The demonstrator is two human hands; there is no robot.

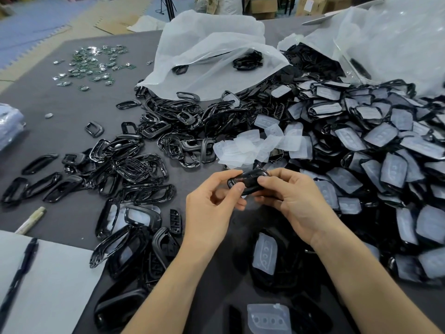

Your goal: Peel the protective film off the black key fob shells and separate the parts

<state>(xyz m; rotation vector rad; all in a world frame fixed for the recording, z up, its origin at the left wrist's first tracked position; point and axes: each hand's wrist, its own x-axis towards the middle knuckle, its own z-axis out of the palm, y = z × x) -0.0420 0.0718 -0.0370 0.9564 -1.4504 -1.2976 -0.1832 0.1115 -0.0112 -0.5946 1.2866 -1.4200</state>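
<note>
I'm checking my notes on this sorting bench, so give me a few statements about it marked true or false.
1. The left hand and right hand both hold one black shell. True.
2. The pen lies among the film-covered shells. False: it lies on the white sheet at the left.
3. The film-covered shells are heaped on the right. True.
4. The circuit boards sit inside the white bag. False: they lie loose on the table, far left.
</note>
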